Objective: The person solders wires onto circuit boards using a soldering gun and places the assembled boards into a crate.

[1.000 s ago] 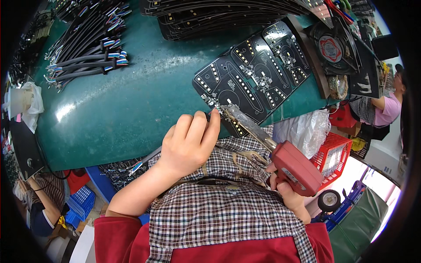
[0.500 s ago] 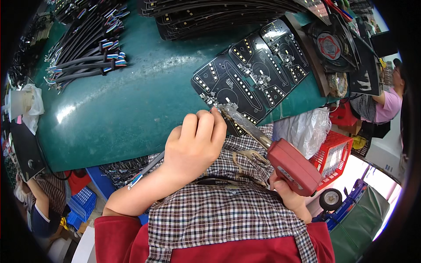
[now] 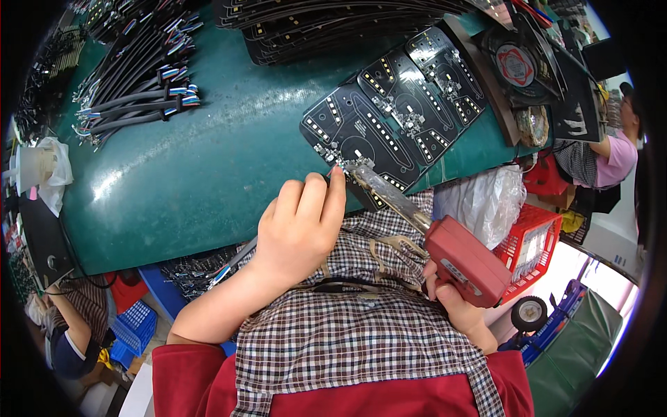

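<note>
My right hand (image 3: pixel 455 302) is wrapped round the handle of a red soldering gun (image 3: pixel 467 263). The gun's long metal nose (image 3: pixel 392 197) points up and left, its tip at the lower left corner of a black circuit board panel (image 3: pixel 389 118) dotted with small white LEDs. At that same corner, the fingertips of my left hand (image 3: pixel 300 221) are pinched together beside the tip. A grey cable (image 3: pixel 240 258) runs beneath this hand, its loose coloured wire ends showing by my forearm. The cable's other end is hidden by my fingers.
Bundled black cables (image 3: pixel 135 97) lie at the left of the green table (image 3: pixel 174 187). A stack of black boards (image 3: pixel 313 31) stands at the back. At right are a fan (image 3: pixel 517 66) and a red crate (image 3: pixel 531 243). Other people sit at both sides.
My left hand has shifted slightly left, with its fingers straighter. The soldering gun has barely moved, and its tip stays at the same board corner.
</note>
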Available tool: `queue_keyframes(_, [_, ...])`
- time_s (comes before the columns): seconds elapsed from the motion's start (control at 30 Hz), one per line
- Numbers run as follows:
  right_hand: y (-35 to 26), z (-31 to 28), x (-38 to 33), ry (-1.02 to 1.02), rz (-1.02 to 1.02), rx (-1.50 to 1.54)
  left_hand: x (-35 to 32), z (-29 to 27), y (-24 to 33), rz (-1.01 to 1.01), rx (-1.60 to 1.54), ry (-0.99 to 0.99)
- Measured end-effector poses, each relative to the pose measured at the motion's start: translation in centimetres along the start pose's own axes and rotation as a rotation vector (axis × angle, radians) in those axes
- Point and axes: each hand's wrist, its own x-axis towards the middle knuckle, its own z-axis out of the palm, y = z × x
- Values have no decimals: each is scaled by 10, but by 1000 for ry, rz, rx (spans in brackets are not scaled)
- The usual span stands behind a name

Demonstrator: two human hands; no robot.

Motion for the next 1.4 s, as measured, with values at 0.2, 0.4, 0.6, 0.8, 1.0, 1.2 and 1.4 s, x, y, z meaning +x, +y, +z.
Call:
queue_keyframes(0.2, [-6,6,0,-1,-279,-501,2,0,-1,15,-8,-6])
queue_keyframes(0.4, [-3,12,-10,57,-71,-72,5,-3,5,-43,-83,-38])
queue_keyframes(0.6, [3,16,-9,113,-141,34,1,-7,22,-212,-257,-170])
queue_keyframes(0.8, [36,5,-15,142,-279,56,3,-21,34,-155,-201,-211])
queue_keyframes(1.0, [65,-7,-25,61,-214,195,-6,-12,31,-159,-306,-155])
queue_keyframes(1.2, [65,4,-25,5,-217,182,-7,-9,32,-227,-355,-97])
queue_keyframes(1.4, [62,22,-20,195,-262,18,-5,-7,29,-116,-228,-107])
